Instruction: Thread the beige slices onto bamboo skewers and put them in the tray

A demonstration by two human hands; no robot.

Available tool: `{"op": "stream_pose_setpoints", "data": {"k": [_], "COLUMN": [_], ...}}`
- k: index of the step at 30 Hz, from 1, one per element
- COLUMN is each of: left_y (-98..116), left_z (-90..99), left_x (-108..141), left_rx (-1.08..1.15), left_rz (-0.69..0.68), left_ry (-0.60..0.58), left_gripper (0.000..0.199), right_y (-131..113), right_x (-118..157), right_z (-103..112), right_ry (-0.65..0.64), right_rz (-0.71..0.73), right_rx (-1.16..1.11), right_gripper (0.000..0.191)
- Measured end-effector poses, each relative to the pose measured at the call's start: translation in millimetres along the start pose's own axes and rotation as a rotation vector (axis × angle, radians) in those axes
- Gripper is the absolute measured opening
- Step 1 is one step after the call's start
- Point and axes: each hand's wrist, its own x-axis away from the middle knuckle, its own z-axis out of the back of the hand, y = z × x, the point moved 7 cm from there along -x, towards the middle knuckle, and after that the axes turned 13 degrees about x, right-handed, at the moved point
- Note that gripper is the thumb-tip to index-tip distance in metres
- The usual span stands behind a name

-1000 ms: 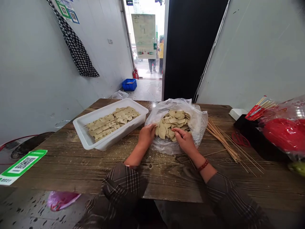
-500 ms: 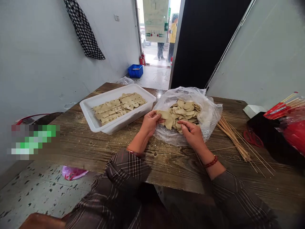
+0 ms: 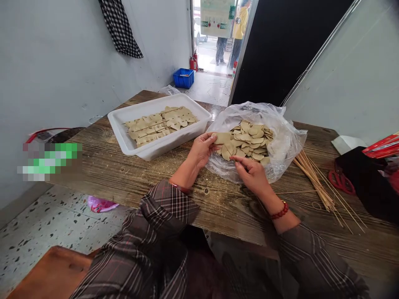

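Note:
My left hand [image 3: 203, 148] is closed on a thin beige slice [image 3: 222, 138], pinched between thumb and fingers. Pinched in my right hand [image 3: 249, 170] is a thin wooden skewer [image 3: 232, 157], its tip close to the slices; most of it is hidden by the hand. Both hands are at the near edge of a clear plastic bag [image 3: 286, 145], which lies open around a heap of beige slices [image 3: 254, 139]. To the left, a white plastic tub [image 3: 149, 157] holds rows of the same slices threaded on skewers [image 3: 156, 126].
Loose skewers [image 3: 318, 182] lie right of the bag on the wooden table [image 3: 137, 187]. Red-handled scissors [image 3: 341, 182] and a black box [image 3: 358, 178] stand farther right. A blue crate [image 3: 183, 78] sits on the floor near the glass door, with people outside.
The camera view has tilted down and shifted left. My right hand has brought the skewer closer to the slices at my left hand. The left hand keeps its pinch.

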Motion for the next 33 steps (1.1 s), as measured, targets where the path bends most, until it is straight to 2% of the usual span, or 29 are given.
{"op": "stream_pose_setpoints", "data": {"k": [6,33], "left_y": [-0.9,-0.2], "left_z": [-3.1,-3.3], "left_x": [2.1,4.2], "left_rx": [0.007,-0.053], "left_rz": [0.02,-0.08], "left_ry": [-0.01,-0.073], "left_gripper": [0.018,0.027], "right_y": [-2.2,7.3], "right_x": [0.2,-1.1], "right_z": [-1.8,-4.3], "right_ry": [0.006,0.011], "right_rz": [0.008,-0.011], "right_rx": [0.01,0.027], "right_gripper": [0.034,0.034]}}
